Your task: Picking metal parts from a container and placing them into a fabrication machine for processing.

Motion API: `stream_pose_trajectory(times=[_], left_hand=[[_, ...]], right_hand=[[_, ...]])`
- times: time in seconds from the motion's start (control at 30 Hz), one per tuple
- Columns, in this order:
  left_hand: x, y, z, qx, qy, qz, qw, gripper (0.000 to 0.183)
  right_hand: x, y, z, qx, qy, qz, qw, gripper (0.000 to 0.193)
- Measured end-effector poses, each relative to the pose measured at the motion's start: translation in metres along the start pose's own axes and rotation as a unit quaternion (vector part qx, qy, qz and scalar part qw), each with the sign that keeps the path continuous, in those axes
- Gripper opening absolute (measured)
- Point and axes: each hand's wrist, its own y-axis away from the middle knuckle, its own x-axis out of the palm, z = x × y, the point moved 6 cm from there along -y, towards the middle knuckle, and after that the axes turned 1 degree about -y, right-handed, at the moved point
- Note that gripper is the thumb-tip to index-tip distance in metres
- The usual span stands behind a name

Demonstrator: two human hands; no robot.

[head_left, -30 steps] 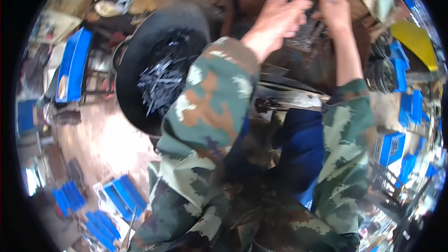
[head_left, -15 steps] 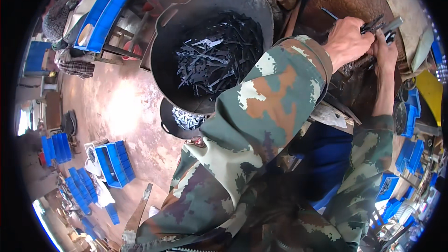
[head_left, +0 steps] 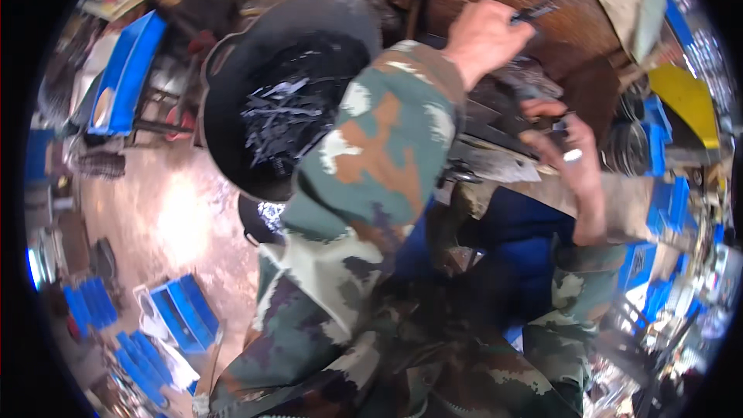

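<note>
Left hand (head_left: pixel 487 37) pinches at least one dark piece (head_left: pixel 534 11) at one o'clock; right hand (head_left: pixel 571 145) curls near three, its hold unclear; one large black tub (head_left: pixel 290 19) stands at eleven.

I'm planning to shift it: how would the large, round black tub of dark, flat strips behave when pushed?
The tub is probably heavy, given the broad jumble of strips inside. These will likely shift, lying loose and crisscrossed. Its wall, holding a smooth curve, looks fairly stiff.
</note>
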Motion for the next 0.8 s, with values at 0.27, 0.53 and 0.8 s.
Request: stream_pose_trajectory(times=[0.27,0.53,0.8], left_hand=[[-0.003,0.003,0.022,-0.035,-0.194,0.078,0.977,0.031],[0.009,0.003,0.055,-0.048,-0.300,0.200,0.931,0.033],[0.010,-0.004,0.062,-0.052,-0.247,0.184,0.950,0.031]], right_hand=[[0.037,0.031,-0.006,-0.057,0.279,0.125,0.950,0.041],[-0.017,0.009,-0.010,0.172,-0.110,0.023,0.979,0.018],[-0.043,-0.015,-0.034,0.154,-0.415,-0.199,0.875,0.017]])
